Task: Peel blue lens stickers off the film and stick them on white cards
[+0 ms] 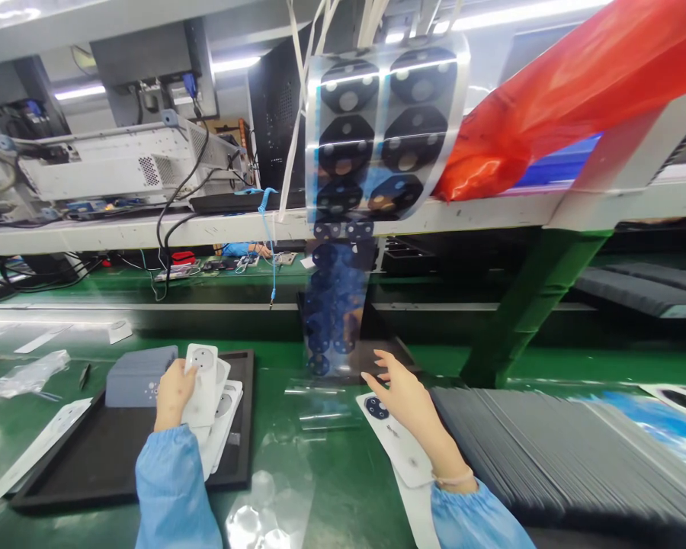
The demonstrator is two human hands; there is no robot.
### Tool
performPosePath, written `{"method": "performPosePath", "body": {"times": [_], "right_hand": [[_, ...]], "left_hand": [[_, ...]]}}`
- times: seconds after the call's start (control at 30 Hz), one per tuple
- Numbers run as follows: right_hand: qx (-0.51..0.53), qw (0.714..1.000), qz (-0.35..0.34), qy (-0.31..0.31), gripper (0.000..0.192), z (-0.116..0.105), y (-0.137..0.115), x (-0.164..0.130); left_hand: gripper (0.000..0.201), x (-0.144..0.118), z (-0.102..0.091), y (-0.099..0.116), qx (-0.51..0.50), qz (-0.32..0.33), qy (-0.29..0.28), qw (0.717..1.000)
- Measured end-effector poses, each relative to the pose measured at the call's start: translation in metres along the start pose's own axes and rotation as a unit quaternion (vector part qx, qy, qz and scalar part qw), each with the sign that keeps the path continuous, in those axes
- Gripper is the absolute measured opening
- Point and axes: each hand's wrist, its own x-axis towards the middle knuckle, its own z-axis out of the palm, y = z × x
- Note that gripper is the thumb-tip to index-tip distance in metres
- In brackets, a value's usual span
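My left hand (pixel 174 389) is closed on a white phone back cover (pixel 201 389) with a round camera area. Several similar white covers (pixel 227 408) lie fanned beneath it in a black tray (pixel 108 465), beside a stack of grey-blue covers (pixel 134 377). On the right, my right hand (pixel 403 389) has its fingers apart and holds nothing. Below it lies another white cover with a black camera sticker (pixel 376 407); whether the palm touches it I cannot tell. A clear strip of round black stickers (pixel 343 290) hangs ahead, left of my right hand.
A long row of dark grey sheets (pixel 526 442) stands on the right. Overhead is a white shelf beam (pixel 217 232) with a red plastic bag (pixel 526 114). A green post (pixel 531 305) rises behind the row. Across the bench a co-worker's hand (pixel 260 249) shows.
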Motion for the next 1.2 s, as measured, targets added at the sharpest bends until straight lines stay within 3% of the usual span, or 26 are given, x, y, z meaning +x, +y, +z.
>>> {"method": "performPosePath", "body": {"times": [0.1, 0.17, 0.27, 0.37, 0.43, 0.53, 0.7, 0.83, 1.0, 1.2], "right_hand": [[-0.021, 1.000, 0.001, -0.019, 0.044, -0.001, -0.001, -0.001], [-0.033, 0.999, 0.000, -0.033, 0.044, -0.001, 0.000, -0.001], [-0.031, 0.999, -0.009, -0.030, 0.045, 0.001, 0.000, -0.001], [0.025, 0.998, -0.046, 0.019, 0.048, 0.005, -0.004, -0.002], [0.069, 0.987, -0.116, 0.084, 0.052, 0.007, -0.009, -0.004], [0.061, 0.957, -0.236, 0.159, 0.059, 0.012, -0.020, -0.008], [-0.006, 0.929, -0.343, 0.140, 0.061, 0.026, -0.025, -0.010], [-0.040, 0.915, -0.377, 0.136, 0.060, 0.034, -0.022, -0.007], [-0.076, 0.899, -0.406, 0.145, 0.051, 0.035, -0.024, -0.004], [-0.026, 0.868, -0.438, 0.232, 0.032, 0.034, -0.025, -0.003]], "left_hand": [[0.010, -0.001, 0.011, 0.003, -0.023, 0.015, -0.066, 0.997], [0.017, -0.003, 0.016, 0.006, -0.037, 0.004, -0.094, 0.995], [0.020, -0.009, 0.015, 0.015, -0.088, 0.004, -0.093, 0.992], [0.015, -0.023, 0.008, 0.035, -0.198, 0.055, -0.112, 0.972], [0.026, -0.036, 0.009, 0.054, -0.292, 0.101, -0.161, 0.937], [0.048, -0.054, 0.027, 0.084, -0.411, 0.141, -0.246, 0.867], [0.050, -0.064, 0.074, 0.119, -0.480, 0.129, -0.370, 0.785], [0.063, -0.080, 0.090, 0.134, -0.499, 0.128, -0.431, 0.741], [0.061, -0.105, 0.087, 0.150, -0.520, 0.137, -0.431, 0.725], [0.053, -0.124, 0.066, 0.162, -0.508, 0.154, -0.430, 0.730]]}}
